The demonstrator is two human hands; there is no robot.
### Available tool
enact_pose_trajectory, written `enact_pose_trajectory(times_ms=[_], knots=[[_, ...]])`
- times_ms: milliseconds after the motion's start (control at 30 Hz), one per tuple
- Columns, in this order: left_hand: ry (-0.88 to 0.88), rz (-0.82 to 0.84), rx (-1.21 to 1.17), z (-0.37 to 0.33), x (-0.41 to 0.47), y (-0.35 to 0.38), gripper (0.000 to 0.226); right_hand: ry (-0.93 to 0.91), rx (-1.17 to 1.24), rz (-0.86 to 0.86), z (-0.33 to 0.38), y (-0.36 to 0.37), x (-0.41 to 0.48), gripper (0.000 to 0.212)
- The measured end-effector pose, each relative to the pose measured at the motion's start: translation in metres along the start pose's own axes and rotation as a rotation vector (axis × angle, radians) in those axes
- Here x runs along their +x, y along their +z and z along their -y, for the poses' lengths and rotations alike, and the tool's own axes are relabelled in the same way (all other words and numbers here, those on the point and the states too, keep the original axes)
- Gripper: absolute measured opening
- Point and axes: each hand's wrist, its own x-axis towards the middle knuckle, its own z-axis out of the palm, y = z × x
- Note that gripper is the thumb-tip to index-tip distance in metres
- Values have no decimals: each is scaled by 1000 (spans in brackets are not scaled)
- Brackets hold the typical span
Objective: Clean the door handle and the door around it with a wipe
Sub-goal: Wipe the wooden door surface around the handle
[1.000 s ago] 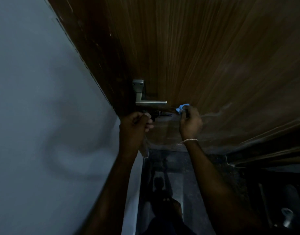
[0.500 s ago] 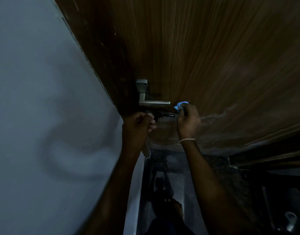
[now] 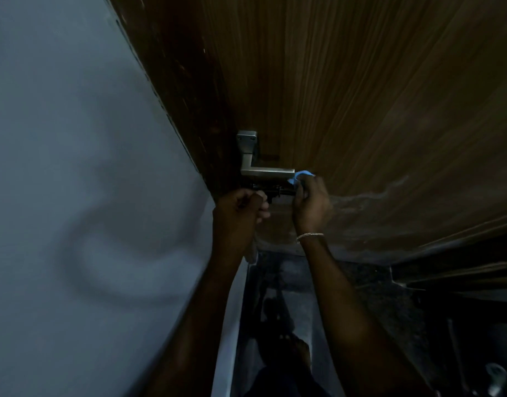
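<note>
A silver lever door handle (image 3: 263, 171) sits on the brown wooden door (image 3: 361, 96), close to its left edge. Just under it runs a dark latch bolt (image 3: 275, 192). My right hand (image 3: 311, 206) holds a blue wipe (image 3: 301, 175) against the door at the free end of the handle and the right end of the bolt. My left hand (image 3: 238, 214) is closed into a fist at the left end of the bolt, below the handle; what it grips is hidden by the fingers. Pale wet streaks (image 3: 369, 193) mark the door right of the wipe.
A grey wall (image 3: 74, 167) fills the left side, meeting the dark door frame (image 3: 177, 81). Below lies a dark shiny floor (image 3: 289, 305) with my foot (image 3: 292, 351) on it. Dim objects stand at the lower right (image 3: 490, 368).
The view has shifted slightly, so handle and hands sit a little further right. My right hand has edged closer to the handle's tip with the wipe; the left hand stays at the bolt.
</note>
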Motion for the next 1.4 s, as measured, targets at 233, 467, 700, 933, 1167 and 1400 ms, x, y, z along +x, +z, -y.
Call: enact_pose_trajectory(times_ms=[233,467,700,933,1167,1400], knots=[[-21,-4,-3,1,1,-2,15,131,-55,-22,-12,-6,1,14],[-38,15,-11,-4,0,2,17,-101,-29,109,20,10,1,29],[-28,30,30,1,1,4,21,-4,-88,1,14,2,8,19],[-10,24,7,8,3,2,21,-112,-63,122,29,27,-3,18],[-3,8,8,8,5,-3,17,-1,-37,-4,25,24,-1,10],[-6,-13,36,4,6,-6,17,-141,-10,215,49,36,-13,17]])
